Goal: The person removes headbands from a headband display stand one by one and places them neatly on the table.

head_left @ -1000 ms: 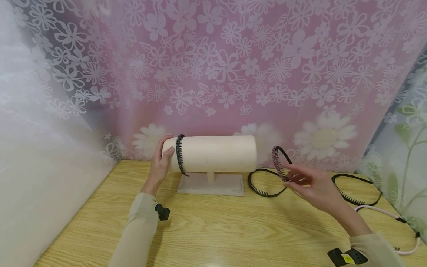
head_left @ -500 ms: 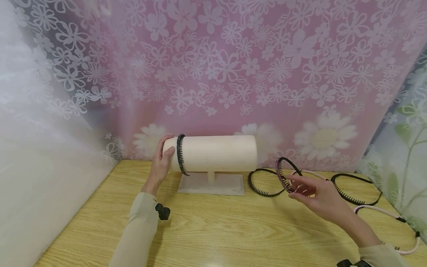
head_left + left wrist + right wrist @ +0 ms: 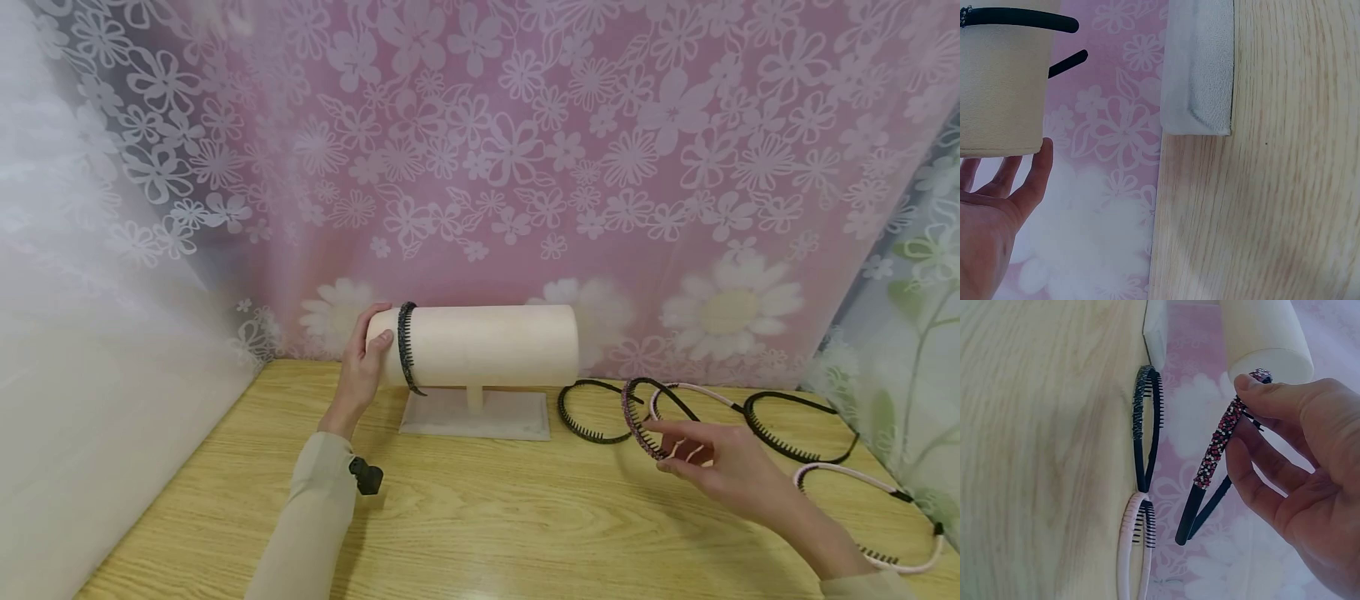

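My left hand (image 3: 362,371) grips the left end of a cream cylindrical headband stand (image 3: 491,346), thumb in front and fingers behind. A dark glittery toothed headband (image 3: 406,346) hangs round the cylinder close to that hand; its two black ends (image 3: 1063,24) show in the left wrist view. Right of the stand, my right hand (image 3: 731,467) pinches a black headband (image 3: 1217,450) covered with red, pink and white beads, between thumb and fingers. This headband is tilted and held above the table, its plain black ends pointing away from the thumb.
On the wooden table (image 3: 480,517) right of the stand's flat pale base (image 3: 517,425) lie a dark headband (image 3: 588,436), a pink one (image 3: 705,389), another black one (image 3: 787,450) and a second pink one (image 3: 855,473). A flowered curtain (image 3: 480,167) hangs behind.
My right hand has moved down and to the right with the beaded headband, away from the cylinder's end. The left hand and the stand have stayed in place.
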Tool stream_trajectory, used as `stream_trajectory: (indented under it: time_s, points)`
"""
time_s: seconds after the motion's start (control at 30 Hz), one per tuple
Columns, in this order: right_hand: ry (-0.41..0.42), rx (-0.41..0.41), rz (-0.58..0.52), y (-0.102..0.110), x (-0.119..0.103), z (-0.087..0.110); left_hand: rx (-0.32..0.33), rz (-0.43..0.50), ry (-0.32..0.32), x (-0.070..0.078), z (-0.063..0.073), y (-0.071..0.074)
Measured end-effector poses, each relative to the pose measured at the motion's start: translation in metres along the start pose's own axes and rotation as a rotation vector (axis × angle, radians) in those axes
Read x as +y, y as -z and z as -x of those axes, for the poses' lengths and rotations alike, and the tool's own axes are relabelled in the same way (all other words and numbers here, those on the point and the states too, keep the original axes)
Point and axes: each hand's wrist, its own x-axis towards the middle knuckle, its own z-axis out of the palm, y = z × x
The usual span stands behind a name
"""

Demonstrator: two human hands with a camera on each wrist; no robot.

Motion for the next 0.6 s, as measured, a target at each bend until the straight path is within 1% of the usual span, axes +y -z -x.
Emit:
stream_trajectory:
  time_s: [0.23,0.47,0.6]
  points:
    - [0.014,-0.059,-0.017,-0.002,0.007,0.011,-0.001,0.011,0.007,-0.001,0.000,-0.001]
    - [0.062,-0.078,-0.014,-0.006,0.017,0.024,0.001,0.016,0.007,-0.001,-0.001,-0.001]
    - [0.067,-0.099,-0.014,-0.007,0.021,0.031,0.004,0.022,0.003,-0.001,-0.001,0.000]
